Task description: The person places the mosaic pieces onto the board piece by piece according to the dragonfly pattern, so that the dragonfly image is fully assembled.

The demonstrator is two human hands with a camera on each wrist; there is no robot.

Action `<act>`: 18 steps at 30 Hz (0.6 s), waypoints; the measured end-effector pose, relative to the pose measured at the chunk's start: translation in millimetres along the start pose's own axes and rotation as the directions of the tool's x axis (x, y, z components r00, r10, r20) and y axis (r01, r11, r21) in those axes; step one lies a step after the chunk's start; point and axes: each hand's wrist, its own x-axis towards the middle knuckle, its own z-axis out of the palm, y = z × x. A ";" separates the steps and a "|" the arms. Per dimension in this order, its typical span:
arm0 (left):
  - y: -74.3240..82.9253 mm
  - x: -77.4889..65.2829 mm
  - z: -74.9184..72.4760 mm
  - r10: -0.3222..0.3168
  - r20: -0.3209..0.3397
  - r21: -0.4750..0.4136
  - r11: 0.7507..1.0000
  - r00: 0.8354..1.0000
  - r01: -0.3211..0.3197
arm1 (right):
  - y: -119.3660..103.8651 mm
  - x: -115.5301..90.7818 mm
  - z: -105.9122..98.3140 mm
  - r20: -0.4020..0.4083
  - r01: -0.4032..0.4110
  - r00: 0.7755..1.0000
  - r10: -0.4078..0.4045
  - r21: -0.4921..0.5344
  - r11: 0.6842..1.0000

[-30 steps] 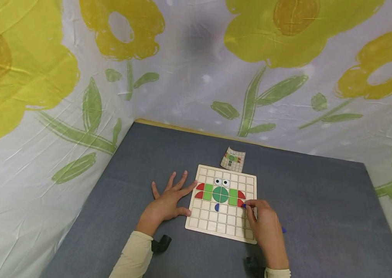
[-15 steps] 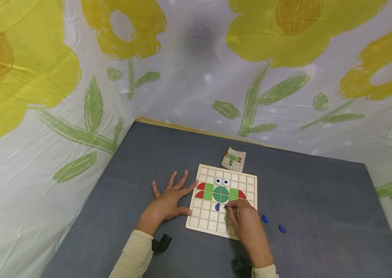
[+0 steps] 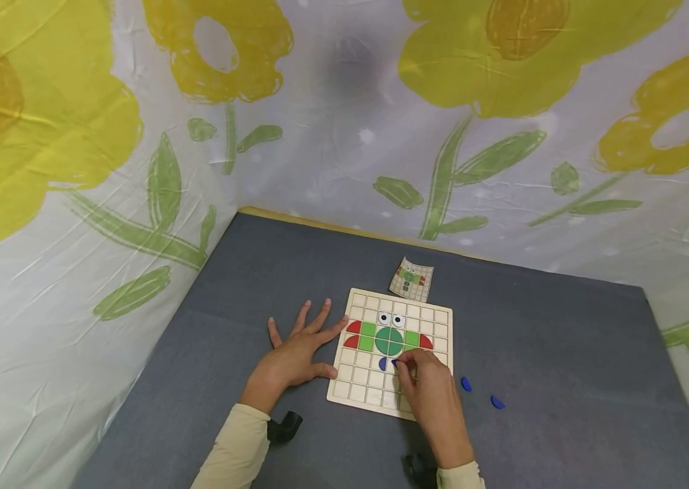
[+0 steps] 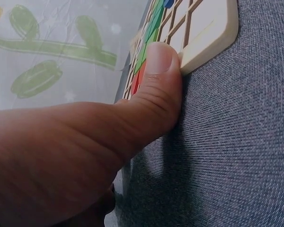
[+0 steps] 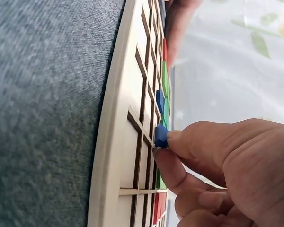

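Note:
A wooden grid board (image 3: 359, 392) lies on the dark table, bearing red, light green and dark green pieces and two eye pieces (image 3: 391, 319). My right hand (image 3: 433, 390) pinches a blue half-round piece (image 5: 161, 135) between thumb and index finger, right at the grid below the dark green circle (image 3: 389, 341). Just left of it, another blue half-round piece (image 3: 382, 364) sits in a cell. My left hand (image 3: 292, 360) is spread flat on the table, its thumb and index fingertip touching the board's left edge; the left wrist view shows the thumb (image 4: 156, 90) against the rim.
Two loose blue half-round pieces (image 3: 466, 384) lie on the table (image 3: 564, 353) right of the board. A small pattern card (image 3: 412, 280) with a similar figure lies behind the board. A flower-printed cloth (image 3: 320, 156) rises at the back and sides.
My right hand has moved left from the board's right side to below the dark green circle, carrying the blue piece. The loose blue pieces on the right came into sight. My left hand stays still.

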 end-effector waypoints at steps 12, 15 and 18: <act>0.5 -0.5 -0.4 -0.010 0.002 -0.011 1.000 1.000 0.010 | -3.5 -1.0 0.0 0.027 -0.006 1.000 0.007 -0.007 1.000; 0.5 -0.2 -0.5 -0.006 -0.001 -0.010 1.000 1.000 0.006 | -3.7 -1.3 -0.4 0.032 0.001 0.999 0.000 -0.019 1.000; 0.5 0.0 -0.9 0.001 -0.006 -0.014 1.000 1.000 -0.001 | -4.2 -1.9 -1.7 0.044 0.002 0.999 0.000 -0.034 0.999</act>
